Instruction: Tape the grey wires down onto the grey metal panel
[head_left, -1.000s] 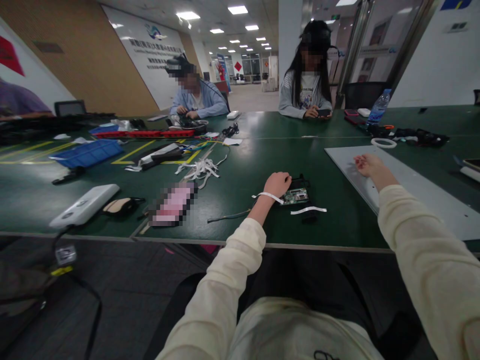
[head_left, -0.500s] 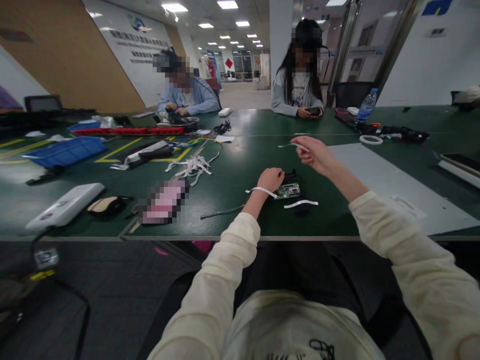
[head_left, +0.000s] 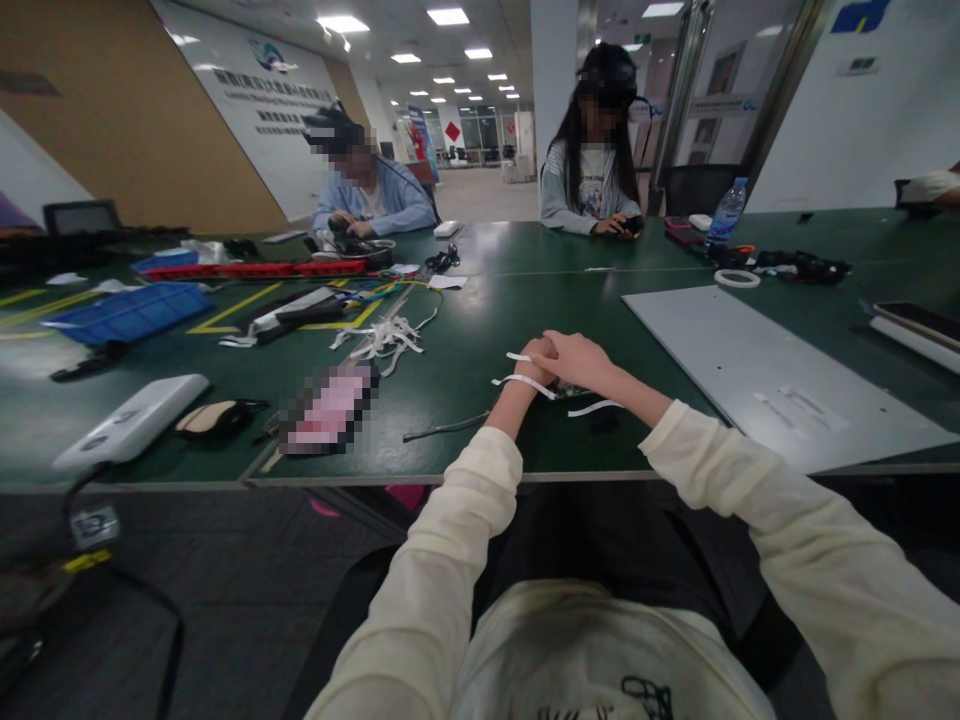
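Observation:
My right hand (head_left: 583, 360) lies across my left hand (head_left: 534, 364), its fingers curled over the left one's knuckles. A short white strip (head_left: 517, 357) pokes out to the left of both hands, seemingly from my right hand's grip. Most of my left hand's fingers are covered, so their hold is hidden. Another white strip (head_left: 534, 382) lies across my left wrist. Under the hands shows the edge of a green circuit board (head_left: 571, 393), mostly hidden. A third white strip (head_left: 589, 409) rests just in front of the board, partly behind my right wrist.
A thin dark cable (head_left: 446, 427) lies left of my left wrist. Further left are a heap of white strips (head_left: 390, 338), a pink phone (head_left: 330, 408) and a white power strip (head_left: 135, 420). A grey panel (head_left: 705, 350) lies right. Two people sit across the table.
My right hand has come down and left with its white strip, onto my left hand. It now covers much of the circuit board. My left arm has barely moved.

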